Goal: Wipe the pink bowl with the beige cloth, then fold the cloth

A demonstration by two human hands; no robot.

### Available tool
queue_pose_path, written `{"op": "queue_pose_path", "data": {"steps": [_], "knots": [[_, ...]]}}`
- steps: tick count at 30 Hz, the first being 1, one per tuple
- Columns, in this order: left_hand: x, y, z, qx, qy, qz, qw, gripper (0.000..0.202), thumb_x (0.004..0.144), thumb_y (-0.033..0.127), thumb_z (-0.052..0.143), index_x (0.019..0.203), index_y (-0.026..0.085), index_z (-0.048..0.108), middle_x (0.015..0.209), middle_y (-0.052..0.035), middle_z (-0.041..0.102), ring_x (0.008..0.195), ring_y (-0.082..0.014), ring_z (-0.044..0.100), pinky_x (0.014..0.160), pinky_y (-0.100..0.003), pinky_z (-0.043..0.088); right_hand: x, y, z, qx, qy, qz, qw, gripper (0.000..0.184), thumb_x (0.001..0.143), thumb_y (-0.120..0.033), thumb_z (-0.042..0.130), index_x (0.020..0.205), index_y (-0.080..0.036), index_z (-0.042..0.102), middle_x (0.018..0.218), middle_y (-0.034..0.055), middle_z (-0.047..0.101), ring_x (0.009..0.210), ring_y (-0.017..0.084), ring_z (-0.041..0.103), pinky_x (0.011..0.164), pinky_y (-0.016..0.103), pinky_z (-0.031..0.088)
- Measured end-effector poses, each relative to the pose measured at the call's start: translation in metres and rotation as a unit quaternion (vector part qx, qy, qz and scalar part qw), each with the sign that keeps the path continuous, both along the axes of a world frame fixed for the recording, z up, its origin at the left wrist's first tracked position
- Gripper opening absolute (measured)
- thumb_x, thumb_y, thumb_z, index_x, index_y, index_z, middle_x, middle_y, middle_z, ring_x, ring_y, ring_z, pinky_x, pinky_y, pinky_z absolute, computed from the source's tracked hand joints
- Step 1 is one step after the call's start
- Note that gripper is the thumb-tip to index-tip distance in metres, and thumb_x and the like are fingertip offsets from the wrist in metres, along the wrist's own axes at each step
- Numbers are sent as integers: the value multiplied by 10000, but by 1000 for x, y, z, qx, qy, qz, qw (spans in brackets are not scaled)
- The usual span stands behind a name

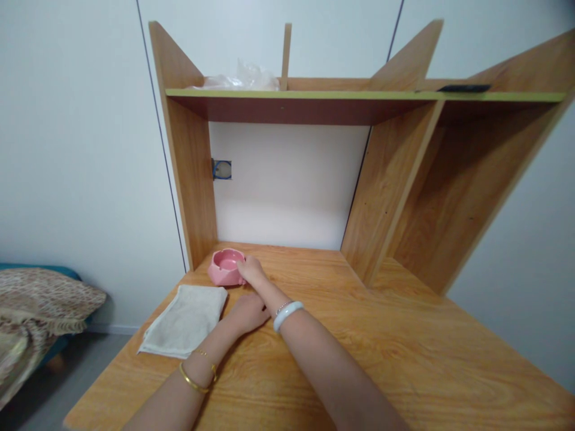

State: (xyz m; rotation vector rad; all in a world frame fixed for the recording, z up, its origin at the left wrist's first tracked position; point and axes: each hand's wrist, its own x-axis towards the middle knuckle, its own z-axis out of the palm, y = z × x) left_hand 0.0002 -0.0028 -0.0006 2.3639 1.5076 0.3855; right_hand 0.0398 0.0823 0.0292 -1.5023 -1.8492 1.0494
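A pink faceted ashtray (218, 275) with notches in its rim stands upright near the back left of the wooden desk. My right hand (252, 270), its arm wearing a white bangle, grips the ashtray's right side. Close in front of it, my left hand (247, 312) rests low over the desk with curled fingers. Its fingertips are partly hidden beside my right wrist, so whatever they may hold cannot be made out. To the left of my left hand lies a folded grey-white cloth (186, 320), flat on the desk and apart from the fingers.
The wooden desk (404, 365) carries a hutch whose upright panel (390, 197) rises at the right. On its upper shelf (323, 94) lie a clear plastic bag (251, 78) and a dark flat object (465, 88). A socket opening (222, 170) shows at the back left.
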Motion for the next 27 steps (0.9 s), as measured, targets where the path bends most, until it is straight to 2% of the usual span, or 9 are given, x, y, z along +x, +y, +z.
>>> {"op": "queue_pose_path", "data": {"steps": [4,7,11,15,18,21,23,25,27], "knots": [[2,3,1,20,51,-18,998,317,832,352,364,734,160,596,804,-105,652,711,-219,587,624,-291,386,33,-7,8,21,11,-47,999,284,843,-231,376,915,-85,609,314,-25,488,311,111,476,361,173,367],[0,2,3,15,47,-26,998,361,834,424,360,701,167,575,732,-71,639,639,-184,562,581,-269,363,61,-14,15,40,28,-63,997,278,831,-190,370,969,-95,591,265,-66,421,284,91,452,349,146,342],[-1,0,2,-13,-13,-10,1000,401,822,514,355,783,166,551,732,-47,619,625,-165,541,575,-259,358,97,-26,19,63,52,-84,993,311,804,-150,356,1031,-103,563,249,-86,405,262,84,437,322,133,307],[3,3,-5,-27,-141,34,989,416,801,476,427,1018,127,489,811,-65,605,708,-178,549,642,-275,387,129,-40,7,72,90,-122,986,357,769,-146,356,1063,-90,549,244,-87,416,235,87,421,286,137,276],[8,7,-13,-73,-267,35,960,649,731,441,560,1233,100,331,865,-78,597,763,-182,553,695,-286,408,148,-49,-8,57,97,-148,983,400,761,-156,341,1107,-67,522,241,-83,423,224,90,413,271,138,260],[13,10,-17,-120,-384,0,915,830,641,453,665,1291,121,269,1007,-107,573,819,-161,557,709,-254,426,159,-56,-18,56,100,-150,982,428,745,-151,338,1128,-59,506,238,-85,421,220,94,410,264,138,264],[17,10,-18,-175,-415,0,893,752,658,515,628,1250,152,338,1000,-91,580,661,-103,559,575,-205,425,161,-58,-21,59,100,-143,983,445,738,-150,340,1146,-57,493,241,-87,425,225,99,418,266,140,284],[21,8,-16,-227,-423,22,877,643,706,583,534,1179,166,412,914,-57,601,467,-43,485,423,-167,357,159,-60,-21,56,97,-138,984,462,736,-147,334,1164,-51,479,242,-87,427,229,104,428,265,142,294],[23,5,-13,-246,-438,51,863,600,726,620,473,1110,160,455,839,-33,603,399,-22,445,366,-152,318,156,-62,-19,52,92,-137,985,476,733,-143,328,1178,-48,468,241,-89,425,229,105,431,265,143,299]]}}
